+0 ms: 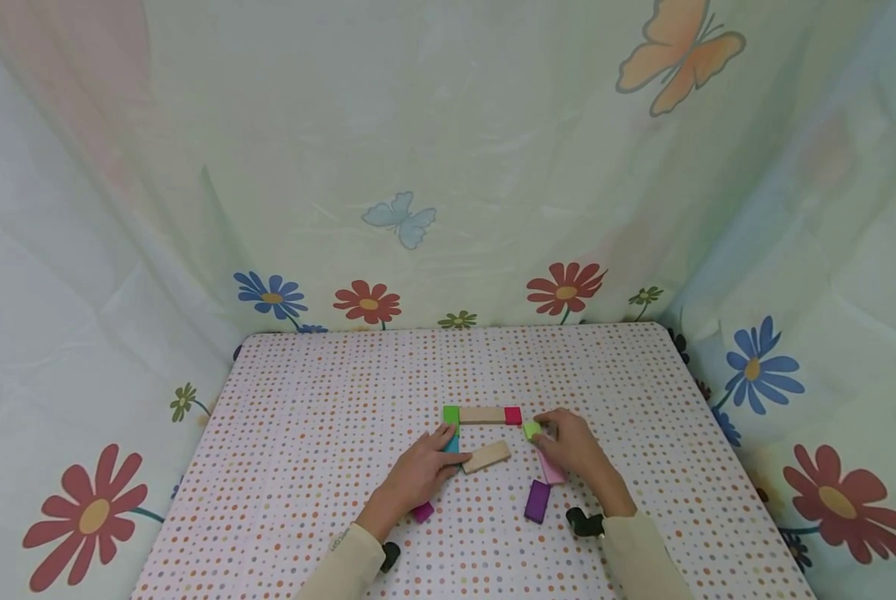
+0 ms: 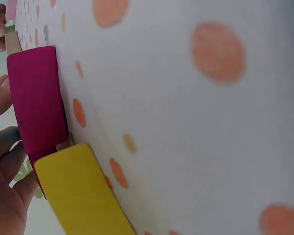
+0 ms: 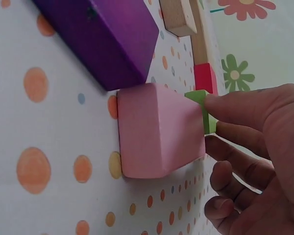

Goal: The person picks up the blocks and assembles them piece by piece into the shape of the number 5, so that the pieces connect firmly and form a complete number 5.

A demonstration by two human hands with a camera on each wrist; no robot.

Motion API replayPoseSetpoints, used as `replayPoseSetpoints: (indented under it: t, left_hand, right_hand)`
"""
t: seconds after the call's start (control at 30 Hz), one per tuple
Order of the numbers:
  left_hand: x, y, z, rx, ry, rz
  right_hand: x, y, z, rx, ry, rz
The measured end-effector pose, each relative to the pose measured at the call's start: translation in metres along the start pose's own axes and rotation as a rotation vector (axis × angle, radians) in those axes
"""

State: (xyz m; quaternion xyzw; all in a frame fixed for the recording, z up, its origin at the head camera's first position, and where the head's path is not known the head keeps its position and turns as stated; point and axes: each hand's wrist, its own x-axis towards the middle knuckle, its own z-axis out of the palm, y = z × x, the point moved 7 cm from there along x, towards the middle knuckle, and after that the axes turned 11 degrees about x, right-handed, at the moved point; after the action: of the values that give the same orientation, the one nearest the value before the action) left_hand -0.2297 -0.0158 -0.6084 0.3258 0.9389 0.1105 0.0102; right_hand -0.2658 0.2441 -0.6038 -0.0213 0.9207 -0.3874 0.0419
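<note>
The light green block is pinched by the right hand beside the red block; placement looks underway, alignment needed. A teal block is touched by the left hand's relaxed fingers on the worktop.

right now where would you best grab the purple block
Pinch the purple block across its two long sides, coming from above with the right hand. It lies flat, long and narrow, with bare dotted tablecloth on both long sides; the pink block sits near its far end.

pale cloth walls printed with flowers and butterflies enclose a polka-dot table.
</note>
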Motion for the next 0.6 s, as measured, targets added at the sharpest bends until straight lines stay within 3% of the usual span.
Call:
replayPoseSetpoints:
  t: [0.37,0.6]
  left_hand:
    - [-0.0004,-0.0025,0.0015,-0.006,-0.019,-0.029]
    - [0.0002,-0.0012,0.002,0.002,-0.009,-0.016]
  right_hand:
    - [0.0007,-0.0049,0.0017,-0.017,-0.002,-0.024]
    - [-0.0016,-0.0078,-0.0023,-0.027,-0.038,-0.013]
